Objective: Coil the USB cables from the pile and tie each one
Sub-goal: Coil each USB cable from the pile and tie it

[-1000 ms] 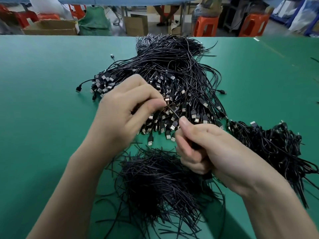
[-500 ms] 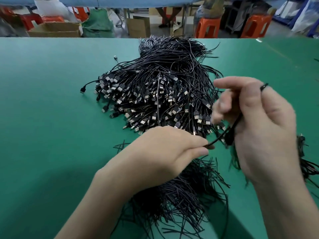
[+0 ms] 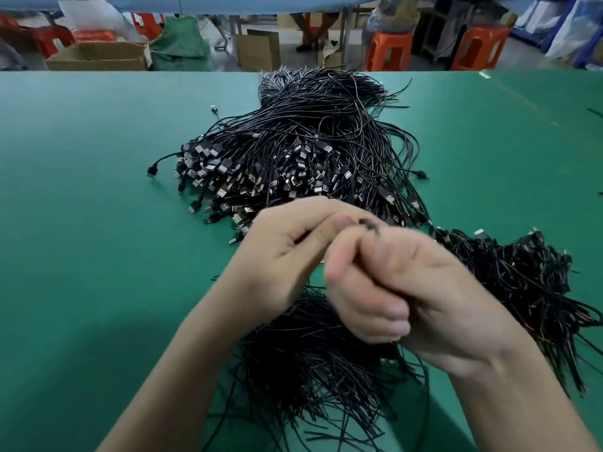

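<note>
A large pile of loose black USB cables (image 3: 310, 151) lies mid-table, plugs fanned toward me. Both hands meet in front of it. My left hand (image 3: 287, 252) pinches a black cable (image 3: 367, 225) between thumb and forefinger. My right hand (image 3: 408, 295) is curled into a fist around the same cable, blurred by motion; most of the cable is hidden inside the fingers. A heap of short black ties (image 3: 313, 360) lies under my wrists. A heap of coiled, tied cables (image 3: 522, 278) sits at the right.
The green table (image 3: 81, 223) stretches wide on the left and far right. Beyond its far edge stand cardboard boxes (image 3: 98, 57), orange stools (image 3: 388, 50) and a person's legs (image 3: 310, 31).
My right hand has dropped from its raised position and closed in against my left hand. My left hand has risen from the tie heap. The stretched cable between them is now bunched in my fingers.
</note>
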